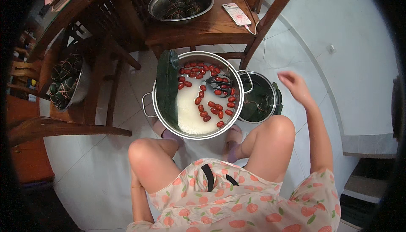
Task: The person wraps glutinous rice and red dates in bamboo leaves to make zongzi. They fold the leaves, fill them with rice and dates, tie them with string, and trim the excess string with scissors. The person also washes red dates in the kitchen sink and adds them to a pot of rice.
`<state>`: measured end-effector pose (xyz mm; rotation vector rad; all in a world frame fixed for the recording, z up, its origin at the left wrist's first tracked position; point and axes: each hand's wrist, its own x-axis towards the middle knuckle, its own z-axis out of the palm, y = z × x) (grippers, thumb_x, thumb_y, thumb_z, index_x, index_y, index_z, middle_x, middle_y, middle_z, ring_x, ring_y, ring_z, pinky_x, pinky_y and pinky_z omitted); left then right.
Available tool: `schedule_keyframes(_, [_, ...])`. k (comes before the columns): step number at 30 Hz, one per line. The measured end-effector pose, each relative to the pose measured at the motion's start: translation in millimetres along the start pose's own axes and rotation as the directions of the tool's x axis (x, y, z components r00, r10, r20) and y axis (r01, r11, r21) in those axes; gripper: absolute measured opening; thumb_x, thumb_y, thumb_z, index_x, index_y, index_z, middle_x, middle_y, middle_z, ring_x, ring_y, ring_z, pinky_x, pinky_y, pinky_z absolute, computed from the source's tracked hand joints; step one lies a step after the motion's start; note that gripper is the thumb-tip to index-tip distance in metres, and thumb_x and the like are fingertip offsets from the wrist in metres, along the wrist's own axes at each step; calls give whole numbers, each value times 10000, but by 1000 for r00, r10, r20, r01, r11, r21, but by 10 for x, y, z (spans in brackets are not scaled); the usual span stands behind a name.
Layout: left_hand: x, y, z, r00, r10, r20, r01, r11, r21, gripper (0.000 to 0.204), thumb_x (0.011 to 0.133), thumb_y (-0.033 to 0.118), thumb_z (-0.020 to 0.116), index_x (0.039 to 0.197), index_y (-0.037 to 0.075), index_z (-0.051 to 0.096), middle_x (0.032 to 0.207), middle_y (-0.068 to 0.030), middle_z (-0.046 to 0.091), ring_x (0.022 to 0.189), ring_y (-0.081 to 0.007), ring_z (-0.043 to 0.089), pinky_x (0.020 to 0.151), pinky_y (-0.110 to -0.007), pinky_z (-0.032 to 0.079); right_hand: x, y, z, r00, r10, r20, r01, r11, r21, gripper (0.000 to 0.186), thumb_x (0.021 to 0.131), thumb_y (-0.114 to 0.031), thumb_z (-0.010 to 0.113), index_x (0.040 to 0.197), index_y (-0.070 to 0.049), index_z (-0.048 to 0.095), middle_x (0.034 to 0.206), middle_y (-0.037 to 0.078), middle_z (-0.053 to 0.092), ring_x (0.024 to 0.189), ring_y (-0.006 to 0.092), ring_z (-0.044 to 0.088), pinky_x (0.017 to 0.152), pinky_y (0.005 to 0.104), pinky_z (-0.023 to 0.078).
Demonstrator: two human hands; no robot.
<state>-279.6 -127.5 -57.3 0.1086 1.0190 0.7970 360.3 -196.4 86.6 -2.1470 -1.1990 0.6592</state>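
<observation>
A wide steel pot (pixel 237 118) with two loop handles stands on the floor before my knees. White, grain-like rice (pixel 194 116) under cloudy water fills much of it, with many red dates (pixel 201 107) scattered over the right and back. Black-handled scissors (pixel 220 85) lie among the dates. Long dark green leaves (pixel 168 90) lean along the pot's left wall, reaching past its rim. My right hand (pixel 294 87) is raised right of a second pot, its fingers blurred; I see nothing held. My left forearm (pixel 141 202) passes behind my left knee, which hides that hand.
The second pot (pixel 275 101) holds dark leaves (pixel 256 99). On a wooden chair (pixel 198 35) sit a steel basin (pixel 207 10) of tied leaf parcels (pixel 179 10) and a phone (pixel 237 14) on a cable. Another basin (pixel 83 84) of parcels stands on the left chair.
</observation>
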Motion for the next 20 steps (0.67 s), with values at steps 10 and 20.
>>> schedule_keyframes(10, [-613,873,1744,557,566,608,-827,313,467,547,938,246,567,1408,-3,439,1412,-240,491,1262,-357,520,1110,-492,344,2592,-771,984,858,-260,-444,-37,830,-556,616,811,-453,712,1240,-30,585,1200,216,613,1134,362,588,943,467,486])
schedule_keyframes(20, [-270,554,2771,604,341,721,-781,433,450,471,841,38,603,1298,-48,524,1351,-210,539,1185,-316,579,1049,-421,421,3192,-600,551,958,207,-199,-147,949,278,725,688,-632,695,1001,21,727,1086,224,700,1029,319,678,888,428,505])
